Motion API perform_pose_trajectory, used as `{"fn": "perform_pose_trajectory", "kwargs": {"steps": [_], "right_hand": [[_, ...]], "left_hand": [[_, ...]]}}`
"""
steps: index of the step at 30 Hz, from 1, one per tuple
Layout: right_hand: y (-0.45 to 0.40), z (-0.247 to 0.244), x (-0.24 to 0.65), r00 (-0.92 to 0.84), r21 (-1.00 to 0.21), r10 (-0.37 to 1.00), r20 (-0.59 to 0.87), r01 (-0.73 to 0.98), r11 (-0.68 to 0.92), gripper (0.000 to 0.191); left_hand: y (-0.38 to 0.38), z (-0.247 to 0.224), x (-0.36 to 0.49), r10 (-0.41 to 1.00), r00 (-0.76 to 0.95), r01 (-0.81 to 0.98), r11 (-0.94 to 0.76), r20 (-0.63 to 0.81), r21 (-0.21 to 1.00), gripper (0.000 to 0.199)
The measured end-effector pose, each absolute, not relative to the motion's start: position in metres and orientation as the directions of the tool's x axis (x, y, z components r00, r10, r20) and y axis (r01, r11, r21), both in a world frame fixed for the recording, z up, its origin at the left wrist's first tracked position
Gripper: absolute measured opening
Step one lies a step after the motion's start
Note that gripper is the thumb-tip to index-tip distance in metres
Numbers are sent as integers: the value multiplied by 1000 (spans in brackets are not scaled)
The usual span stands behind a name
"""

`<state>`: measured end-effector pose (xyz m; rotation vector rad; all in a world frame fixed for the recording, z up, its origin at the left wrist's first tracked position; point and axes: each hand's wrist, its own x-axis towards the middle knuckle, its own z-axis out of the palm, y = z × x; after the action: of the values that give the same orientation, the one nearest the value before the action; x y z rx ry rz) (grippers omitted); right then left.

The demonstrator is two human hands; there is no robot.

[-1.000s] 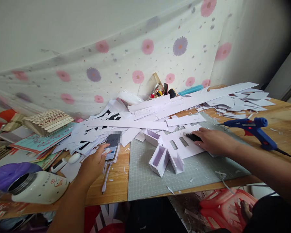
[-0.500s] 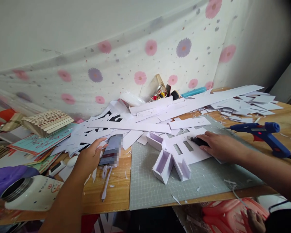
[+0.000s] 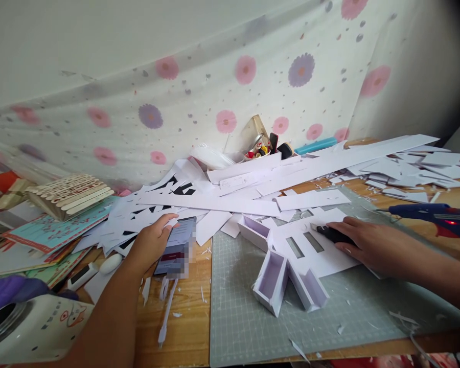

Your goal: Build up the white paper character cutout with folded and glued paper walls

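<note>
My left hand [image 3: 152, 243] is closed around the left edge of a smartphone [image 3: 176, 245] whose screen is lit and partly blurred. A small white bit shows at its fingertips. My right hand [image 3: 362, 240] grips a black utility knife [image 3: 335, 235], its tip pointing left over a white foam board panel [image 3: 304, 259] with rectangular cut-outs. That hand rests on the panel, which lies on a grey-green cutting mat [image 3: 237, 317]. In front of and left of the panel stand three small open white boxes, one [image 3: 271, 283] nearest me, another [image 3: 308, 289] beside it, the third [image 3: 255, 231] behind.
A blue glue gun [image 3: 437, 214] with a red light lies at the right. White strips [image 3: 214, 203] and scraps [image 3: 410, 171] cover the back. Left are a craft-stick model [image 3: 71, 194], a white jar [image 3: 42, 327] and a white cable [image 3: 167, 312].
The view has come closer and tilted, so the mat and boxes look larger and lower. Both hands keep about the same places at the phone and the panel.
</note>
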<state>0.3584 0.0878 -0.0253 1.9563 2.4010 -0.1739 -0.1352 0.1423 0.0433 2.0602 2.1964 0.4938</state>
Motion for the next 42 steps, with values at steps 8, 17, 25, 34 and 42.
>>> {"fn": "perform_pose_trajectory", "kwargs": {"steps": [8, 17, 25, 34, 42], "right_hand": [[86, -20, 358, -216, -111, 972, -87, 972, 206, 54], [85, -21, 360, -267, -101, 963, -26, 960, 263, 56], [86, -20, 360, -234, -103, 967, -98, 969, 224, 62], [86, -24, 362, -211, -106, 970, -120, 974, 199, 66], [85, -19, 359, -208, -113, 969, -129, 974, 194, 66]], "left_hand": [[144, 32, -139, 990, -74, 938, 28, 120, 346, 47], [146, 28, -147, 980, -75, 935, 4, 186, 356, 46], [141, 23, -152, 983, -57, 912, -19, 172, 411, 44], [145, 24, -152, 981, -36, 955, -23, 192, 294, 49], [150, 21, -150, 985, -6, 976, -31, 171, 217, 53]]}}
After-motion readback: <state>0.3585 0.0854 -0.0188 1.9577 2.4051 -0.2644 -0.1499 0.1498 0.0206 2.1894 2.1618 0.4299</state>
